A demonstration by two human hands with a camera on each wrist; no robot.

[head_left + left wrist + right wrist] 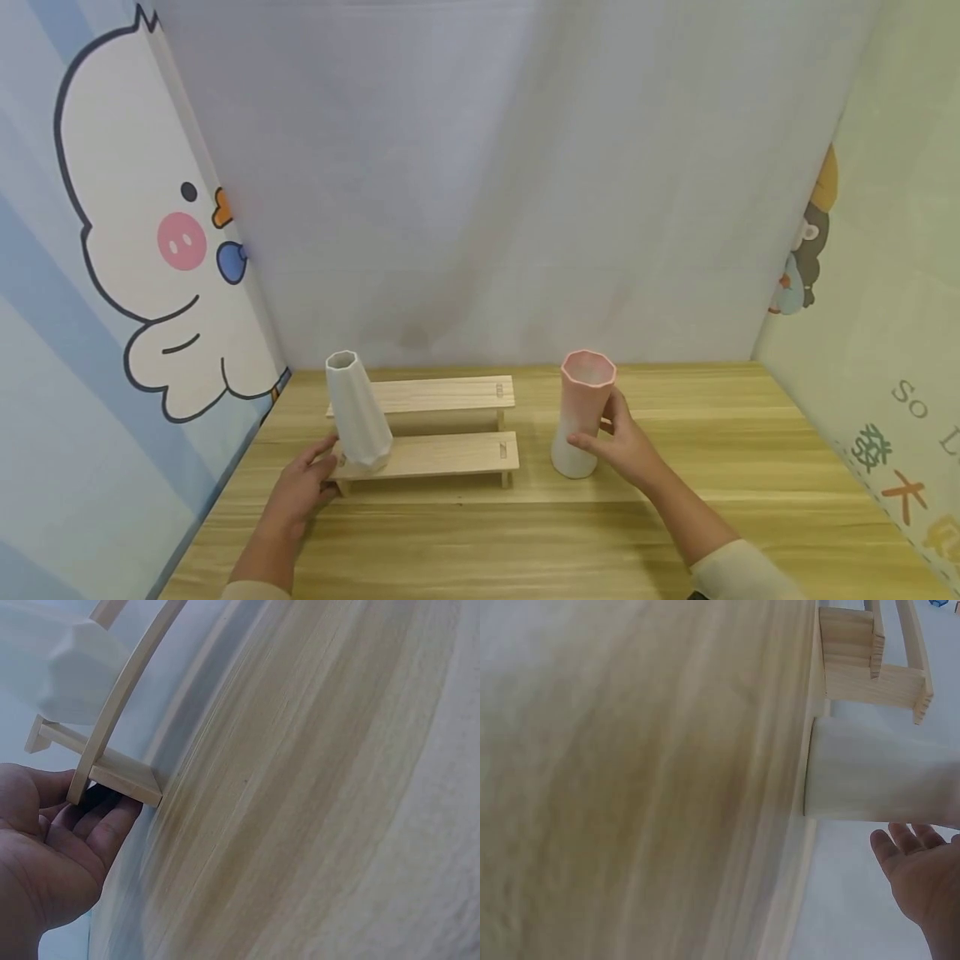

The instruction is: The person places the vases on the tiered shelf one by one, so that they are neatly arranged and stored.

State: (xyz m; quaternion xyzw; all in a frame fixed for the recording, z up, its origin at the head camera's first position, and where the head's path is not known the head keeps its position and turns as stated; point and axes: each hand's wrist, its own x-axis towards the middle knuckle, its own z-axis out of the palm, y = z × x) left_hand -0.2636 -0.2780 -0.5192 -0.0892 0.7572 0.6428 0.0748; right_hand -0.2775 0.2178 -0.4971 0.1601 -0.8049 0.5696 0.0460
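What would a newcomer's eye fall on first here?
Probably the big white cartoon bird at the head view's far left. Then the pink-topped vase, upright on the table right of the wooden stand, and the white vase on the stand's lower tier, at left.

A greyish backdrop [480, 167] hangs behind the wood-grained table [465, 550] — cartoon-printed panels [45, 417] (one blue, one yellowish-green) flanking it.
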